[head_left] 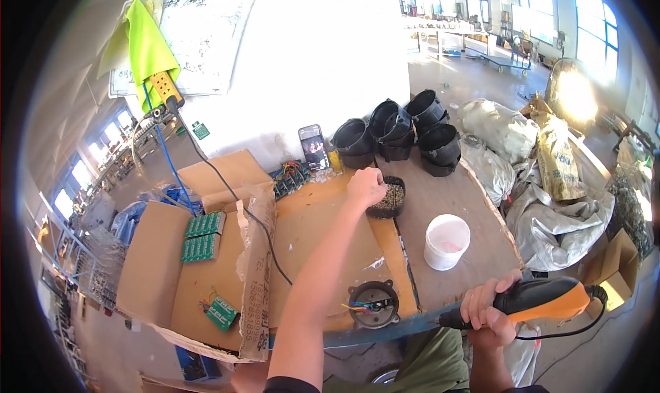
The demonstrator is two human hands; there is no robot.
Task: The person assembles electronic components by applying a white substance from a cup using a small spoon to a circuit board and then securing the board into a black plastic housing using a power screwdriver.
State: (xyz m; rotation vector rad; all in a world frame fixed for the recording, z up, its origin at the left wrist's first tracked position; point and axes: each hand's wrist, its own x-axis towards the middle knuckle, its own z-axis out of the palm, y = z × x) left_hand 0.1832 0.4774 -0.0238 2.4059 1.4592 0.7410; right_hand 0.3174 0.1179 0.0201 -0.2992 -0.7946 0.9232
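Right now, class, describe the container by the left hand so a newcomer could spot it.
On the workbench, find the black cups at the back. Just in front, at the left hand, sits a small dark container, set apart from the white tub by its tiny brass-coloured pieces.

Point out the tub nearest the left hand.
The low black tub of small parts: the left hand is at its rim. The white tub stands apart to the right, the black cups farther back.
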